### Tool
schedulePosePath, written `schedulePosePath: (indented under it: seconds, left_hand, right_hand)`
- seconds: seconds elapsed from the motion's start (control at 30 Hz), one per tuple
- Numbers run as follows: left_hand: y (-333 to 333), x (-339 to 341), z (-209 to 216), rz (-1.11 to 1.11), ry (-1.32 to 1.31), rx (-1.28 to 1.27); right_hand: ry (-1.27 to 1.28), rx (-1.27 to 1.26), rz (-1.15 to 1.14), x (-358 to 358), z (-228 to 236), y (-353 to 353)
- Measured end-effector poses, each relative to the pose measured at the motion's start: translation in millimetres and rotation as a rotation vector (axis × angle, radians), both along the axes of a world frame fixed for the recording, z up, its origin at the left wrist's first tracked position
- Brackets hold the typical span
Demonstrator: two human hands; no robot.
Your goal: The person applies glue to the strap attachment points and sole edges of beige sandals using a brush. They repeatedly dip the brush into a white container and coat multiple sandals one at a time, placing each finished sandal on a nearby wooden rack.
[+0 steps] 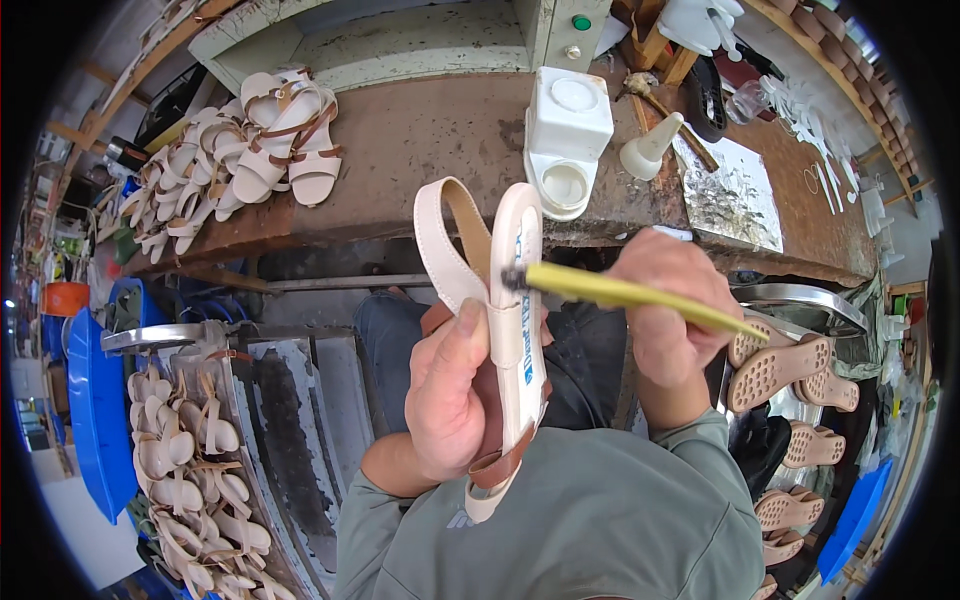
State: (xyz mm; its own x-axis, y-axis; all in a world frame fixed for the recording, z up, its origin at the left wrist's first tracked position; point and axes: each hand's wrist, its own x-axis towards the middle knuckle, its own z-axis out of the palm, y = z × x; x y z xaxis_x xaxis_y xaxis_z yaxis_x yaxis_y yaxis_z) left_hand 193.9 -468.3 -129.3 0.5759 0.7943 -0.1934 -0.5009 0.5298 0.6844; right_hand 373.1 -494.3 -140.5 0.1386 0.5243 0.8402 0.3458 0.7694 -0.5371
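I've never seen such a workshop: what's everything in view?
Held sandal: one, cream with brown strap, centre
Brush: one, yellow handle, dark tip, centre
Bench: one, brown, across the top
Sandal pile: many, cream and brown, bench's left end
Plastic container: one, white, bench, right of centre
Nozzle bottle: one, off-white, beside the container
Wooden-handled tool: one, brown, bench's right
Stained sheet: one, whitish, bench's right
Sandals or uppers: many, cream, lower left
Soles: several, tan, right
Trays or panels: at least two, blue, left and right
Clutter: uncountable, mixed, around the edges
Shirt: one, grey-green, lower middle
Left grip: one, bare, around the held sandal
Right grip: one, bare, on the brush
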Motion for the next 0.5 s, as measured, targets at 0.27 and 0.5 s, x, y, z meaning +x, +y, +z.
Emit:
schedulePosePath:
  seconds: [0.27, 0.5]
  left_hand:
    - [27.7, 0.2, -11.1, 0.113, -0.242, -0.001]
    - [65.0, 12.2, -24.3, 0.459, -0.426, 0.275]
  right_hand:
    - [0.377, -0.322, 0.43, 4.6, -17.9, -21.0]
    - [0.561, -1.049, 0.461, -3.4, -65.0, -1.9]
